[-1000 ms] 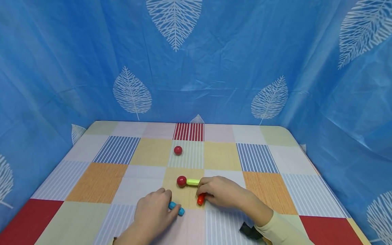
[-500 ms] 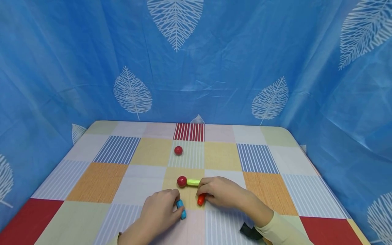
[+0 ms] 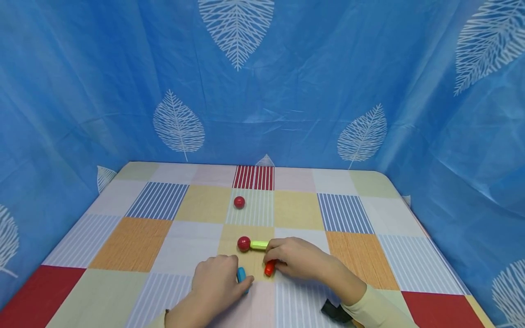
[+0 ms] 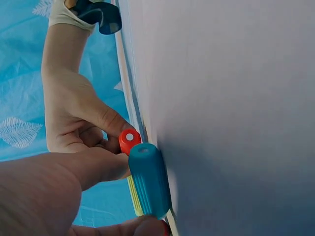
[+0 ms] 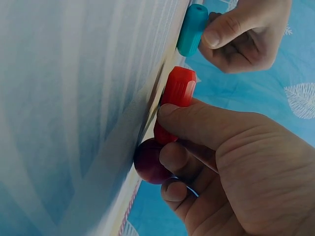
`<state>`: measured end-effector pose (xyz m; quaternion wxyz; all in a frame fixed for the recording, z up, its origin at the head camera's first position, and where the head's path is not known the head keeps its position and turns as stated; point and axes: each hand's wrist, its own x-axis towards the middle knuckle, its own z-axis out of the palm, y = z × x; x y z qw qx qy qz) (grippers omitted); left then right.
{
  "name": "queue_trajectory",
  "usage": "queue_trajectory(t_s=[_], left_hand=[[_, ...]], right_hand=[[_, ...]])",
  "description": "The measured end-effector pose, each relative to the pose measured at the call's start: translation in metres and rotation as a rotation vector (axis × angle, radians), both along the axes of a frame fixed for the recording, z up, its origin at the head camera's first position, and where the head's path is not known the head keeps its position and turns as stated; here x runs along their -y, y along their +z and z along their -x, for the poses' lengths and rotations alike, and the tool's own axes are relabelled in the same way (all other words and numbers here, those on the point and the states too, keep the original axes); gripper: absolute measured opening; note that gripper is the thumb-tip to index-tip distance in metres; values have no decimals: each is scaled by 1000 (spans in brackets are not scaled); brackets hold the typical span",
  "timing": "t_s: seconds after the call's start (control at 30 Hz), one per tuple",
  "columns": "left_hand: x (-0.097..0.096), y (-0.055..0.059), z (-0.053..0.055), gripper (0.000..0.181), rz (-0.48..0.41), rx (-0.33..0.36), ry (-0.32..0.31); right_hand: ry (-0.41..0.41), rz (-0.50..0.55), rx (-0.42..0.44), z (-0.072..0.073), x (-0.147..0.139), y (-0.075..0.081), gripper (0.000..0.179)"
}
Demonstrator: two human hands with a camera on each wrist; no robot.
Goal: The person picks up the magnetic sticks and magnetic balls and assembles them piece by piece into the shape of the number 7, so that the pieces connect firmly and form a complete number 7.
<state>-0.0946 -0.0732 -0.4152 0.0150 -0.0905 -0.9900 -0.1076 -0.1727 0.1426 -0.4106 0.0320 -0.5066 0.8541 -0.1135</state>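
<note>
In the head view my left hand (image 3: 215, 284) holds a blue ribbed stick (image 3: 241, 274) low over the cloth, thumb on one side and fingers on the other. The left wrist view shows this stick (image 4: 147, 179) between thumb and finger, with a small round mark in its end. My right hand (image 3: 297, 257) pinches a red ribbed stick (image 3: 269, 268) between thumb and fingers. Against the red stick's far end is a dark red ball (image 5: 149, 162) in the right wrist view. A yellow-green stick (image 3: 258, 245) runs from under the right hand to a red ball (image 3: 244, 243).
Farther back on the patchwork tablecloth (image 3: 201, 237) lies another red ball (image 3: 239, 202). A black strap (image 3: 336, 311) hangs by the right sleeve. Blue leaf-patterned curtains (image 3: 266, 91) enclose the table's back and sides.
My left hand has shifted slightly right, turning the blue stick to point more away from the body. The right hand and the pieces by it stay in place.
</note>
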Motion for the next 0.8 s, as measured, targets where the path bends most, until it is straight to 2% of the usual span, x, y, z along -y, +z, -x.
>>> queue_trajectory(t_s=[0.2, 0.43, 0.8], left_hand=[[-4, -1, 1, 46, -25, 60, -15], [-7, -2, 2, 35, -33, 49, -50], [-15, -1, 1, 30, -119, 25, -160]], right_hand=[[3, -1, 6, 1, 0, -1, 18], [15, 6, -8, 2, 0, -2, 17], [15, -5, 8, 5, 0, 1, 17]])
